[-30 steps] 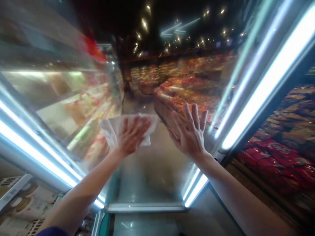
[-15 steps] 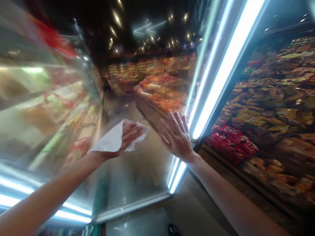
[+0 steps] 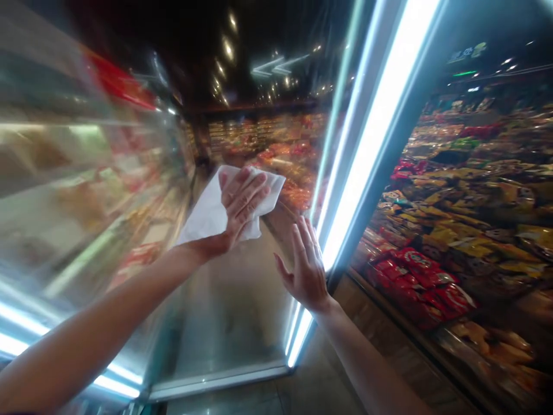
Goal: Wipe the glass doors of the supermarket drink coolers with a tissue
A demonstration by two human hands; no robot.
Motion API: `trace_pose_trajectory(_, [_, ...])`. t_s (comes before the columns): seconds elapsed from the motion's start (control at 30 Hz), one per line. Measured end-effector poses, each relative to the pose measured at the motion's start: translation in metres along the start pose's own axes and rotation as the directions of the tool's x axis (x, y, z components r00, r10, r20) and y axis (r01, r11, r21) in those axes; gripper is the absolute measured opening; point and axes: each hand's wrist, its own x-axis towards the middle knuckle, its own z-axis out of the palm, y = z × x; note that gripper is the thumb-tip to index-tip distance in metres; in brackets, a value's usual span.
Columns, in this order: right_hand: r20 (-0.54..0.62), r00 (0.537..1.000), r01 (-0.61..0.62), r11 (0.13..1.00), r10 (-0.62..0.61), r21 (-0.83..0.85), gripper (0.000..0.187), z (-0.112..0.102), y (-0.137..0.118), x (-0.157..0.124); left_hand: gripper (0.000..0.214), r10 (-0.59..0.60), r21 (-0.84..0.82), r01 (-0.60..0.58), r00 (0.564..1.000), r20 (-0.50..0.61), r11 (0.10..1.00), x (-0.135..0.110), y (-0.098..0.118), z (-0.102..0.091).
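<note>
A glass door (image 3: 224,323) with a lit frame stands in front of me, tilted in the view. My left hand (image 3: 244,199) lies over a white paper towel (image 3: 201,210), pressing it to the pane with fingers stretched out. The towel fans out beyond the hand on both sides, one corner hanging below the fingers. To its right and a little lower, my right hand (image 3: 305,268) is open and flat by the door's bright edge, its thumb spread and nothing held. Whether its fingertips touch the glass or the frame, I cannot tell.
Bright light strips (image 3: 375,121) run down the door's right edge. Beyond it, a display of packaged goods (image 3: 488,213) includes red packets (image 3: 425,276). Blurred shelves (image 3: 86,207) fill the left, and a light bar (image 3: 116,385) glows at lower left.
My left hand has moved up and to the right with the paper towel. My right hand sits slightly lower, its fingers closer together. The whole view has shifted a little.
</note>
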Motion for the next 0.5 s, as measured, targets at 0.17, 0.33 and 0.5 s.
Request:
trace_pose_trajectory(0.17, [0.009,0.999,0.033,0.998,-0.033,0.051,0.088,-0.002,-0.001,0.006,0.055,0.286,-0.024,-0.286,0.958,-0.026,0.958,0.002,0.001,-0.013])
trace_pose_trajectory(0.33, [0.010,1.000,0.019,0.999,-0.020,0.028,0.088,-0.005,-0.002,0.014,0.052,-0.178,-0.088,0.166,0.973,-0.144,0.982,-0.006,-0.024,-0.038])
trace_pose_trajectory(0.5, [-0.003,0.997,0.075,0.997,-0.075,-0.017,0.088,-0.002,-0.007,0.029,0.051,0.054,-0.026,-0.056,0.995,-0.084,0.998,-0.041,-0.036,-0.036])
